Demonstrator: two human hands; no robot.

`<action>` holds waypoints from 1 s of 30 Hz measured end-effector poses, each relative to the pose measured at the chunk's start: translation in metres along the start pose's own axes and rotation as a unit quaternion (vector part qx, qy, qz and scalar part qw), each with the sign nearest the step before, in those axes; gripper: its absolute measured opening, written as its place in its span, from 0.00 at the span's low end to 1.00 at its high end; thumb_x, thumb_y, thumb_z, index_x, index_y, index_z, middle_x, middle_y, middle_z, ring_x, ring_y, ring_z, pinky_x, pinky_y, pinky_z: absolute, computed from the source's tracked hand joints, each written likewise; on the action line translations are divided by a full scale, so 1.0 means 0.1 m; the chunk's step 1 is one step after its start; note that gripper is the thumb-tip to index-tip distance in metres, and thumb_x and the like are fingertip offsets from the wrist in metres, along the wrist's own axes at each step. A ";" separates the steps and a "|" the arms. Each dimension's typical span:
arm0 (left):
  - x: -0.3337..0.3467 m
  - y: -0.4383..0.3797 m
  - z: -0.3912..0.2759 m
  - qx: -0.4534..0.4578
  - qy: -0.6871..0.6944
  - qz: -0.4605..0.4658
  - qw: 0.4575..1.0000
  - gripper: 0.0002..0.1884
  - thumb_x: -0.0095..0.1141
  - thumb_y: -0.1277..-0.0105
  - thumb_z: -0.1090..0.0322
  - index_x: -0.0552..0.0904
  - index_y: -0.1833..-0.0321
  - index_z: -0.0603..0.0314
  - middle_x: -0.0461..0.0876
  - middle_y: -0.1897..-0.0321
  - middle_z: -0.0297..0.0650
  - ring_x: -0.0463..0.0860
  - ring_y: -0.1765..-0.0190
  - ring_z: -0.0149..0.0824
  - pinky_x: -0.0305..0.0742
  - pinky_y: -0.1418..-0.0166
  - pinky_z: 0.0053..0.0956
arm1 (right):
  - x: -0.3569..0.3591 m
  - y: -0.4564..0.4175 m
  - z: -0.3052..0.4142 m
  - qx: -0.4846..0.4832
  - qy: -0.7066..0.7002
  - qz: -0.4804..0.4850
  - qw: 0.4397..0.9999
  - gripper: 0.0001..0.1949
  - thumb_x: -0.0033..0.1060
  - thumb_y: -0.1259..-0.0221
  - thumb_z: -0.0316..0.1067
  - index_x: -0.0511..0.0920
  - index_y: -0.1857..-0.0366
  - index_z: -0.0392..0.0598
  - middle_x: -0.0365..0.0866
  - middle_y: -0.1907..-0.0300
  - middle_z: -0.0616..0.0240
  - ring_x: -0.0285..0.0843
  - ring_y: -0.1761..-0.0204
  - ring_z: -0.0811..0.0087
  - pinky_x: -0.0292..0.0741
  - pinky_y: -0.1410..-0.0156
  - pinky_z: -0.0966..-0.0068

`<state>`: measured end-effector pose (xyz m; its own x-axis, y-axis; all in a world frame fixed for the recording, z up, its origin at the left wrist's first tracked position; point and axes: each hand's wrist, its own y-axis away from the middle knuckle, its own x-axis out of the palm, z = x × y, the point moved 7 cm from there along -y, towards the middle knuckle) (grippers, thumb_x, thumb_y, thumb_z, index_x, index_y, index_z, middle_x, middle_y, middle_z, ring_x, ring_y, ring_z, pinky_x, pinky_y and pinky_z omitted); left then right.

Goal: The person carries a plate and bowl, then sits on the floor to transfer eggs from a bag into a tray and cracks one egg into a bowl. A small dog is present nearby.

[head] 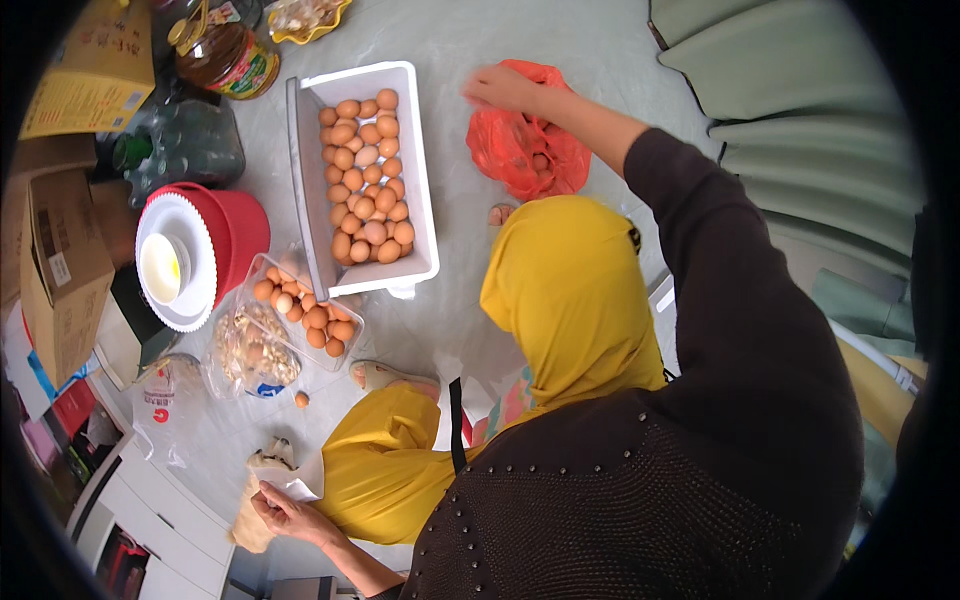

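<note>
My left hand (289, 516), fingers curled, is beside a white sheet (300, 484) near my yellow-trousered knee; whether it grips the sheet is unclear. My right hand (504, 88), blurred, reaches over the upper edge of a red plastic bag (499, 142); its hold is unclear. Brown eggs (540, 161) show inside the bag. Left of the bag, a white plastic bin (425, 187) holds many brown eggs (366, 155). A clear plastic container (352, 309) beside the bin holds more eggs (316, 317). One egg (301, 399) lies alone on the floor.
A bag of eggshells (255, 360) lies by the container. A red bucket (244, 225) with a white scalloped-edged item (176, 307), an oil jar (232, 64), bottles (191, 142) and cardboard boxes (67, 255) line the left. A light-coloured dog (249, 521) is near my left hand.
</note>
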<state>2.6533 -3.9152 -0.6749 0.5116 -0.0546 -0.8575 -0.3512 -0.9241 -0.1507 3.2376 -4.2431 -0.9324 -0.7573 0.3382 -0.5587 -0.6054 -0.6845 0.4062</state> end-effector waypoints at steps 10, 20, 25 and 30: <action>0.07 -0.07 0.04 0.049 -0.070 0.031 0.996 0.23 0.52 0.25 0.54 0.66 0.74 0.63 0.63 0.79 0.34 0.61 0.73 0.30 0.61 0.70 0.29 | 0.86 1.13 -1.21 0.292 -0.035 -0.192 0.936 0.43 0.60 0.49 0.65 0.63 0.30 0.50 0.74 0.36 0.53 0.73 0.37 0.53 0.66 0.32 0.58; 0.17 -0.04 -0.21 0.041 -0.169 0.068 0.982 0.25 0.48 0.25 0.49 0.70 0.71 0.68 0.66 0.79 0.42 0.64 0.72 0.39 0.65 0.66 0.34 | 1.68 0.86 -0.76 0.141 -0.048 -0.194 0.970 0.30 0.52 0.35 0.41 0.62 0.34 0.31 0.69 0.39 0.36 0.70 0.37 0.43 0.67 0.33 0.56; 0.14 -0.01 -0.22 0.045 -0.181 0.053 0.981 0.25 0.48 0.25 0.50 0.69 0.72 0.68 0.66 0.78 0.42 0.64 0.72 0.38 0.65 0.65 0.35 | 1.50 1.04 -0.65 0.152 -0.054 -0.213 0.964 0.22 0.51 0.36 0.33 0.69 0.39 0.40 0.73 0.41 0.44 0.70 0.39 0.45 0.69 0.34 0.59; 0.19 -0.01 -0.29 0.035 -0.174 0.069 0.982 0.24 0.48 0.25 0.50 0.68 0.72 0.67 0.65 0.78 0.42 0.64 0.72 0.38 0.65 0.65 0.36 | 1.09 1.49 -1.08 0.167 0.029 -0.359 0.918 0.16 0.52 0.41 0.27 0.76 0.48 0.51 0.74 0.44 0.58 0.73 0.44 0.51 0.72 0.37 0.60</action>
<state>2.6859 -3.9264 -0.6766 0.1599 -0.0332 -0.9866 -0.4572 -0.8883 -0.0442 3.0917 -4.3776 -1.0108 -0.1254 0.5828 -0.8029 -0.9920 -0.0601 0.1113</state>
